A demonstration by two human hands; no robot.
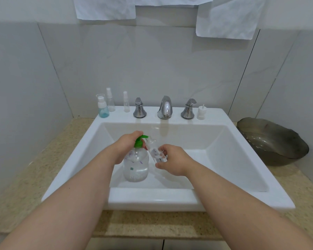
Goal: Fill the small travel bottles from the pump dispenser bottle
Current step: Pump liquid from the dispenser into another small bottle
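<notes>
Left hand (127, 146) is curled over the green pump head of the clear, rounded plastic pump dispenser bottle (135, 167), which stands in the white rectangular ceramic sink (242, 117). Right hand (173, 160) pinches 1 small clear travel bottle (154, 150), tilted with its mouth at the nozzle. On the rear ledge: 1 blue-tinted small bottle (103, 110), 2 clear spray bottles (110, 102), 1 white cap (201, 112), 1 chrome spout (164, 107), 2 chrome handles (139, 109).

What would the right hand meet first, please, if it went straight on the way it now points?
Most likely the pump bottle: the right hand, gripping the tilted small bottle, points left toward it across a narrow gap. Depth is uncertain from this single view.
</notes>
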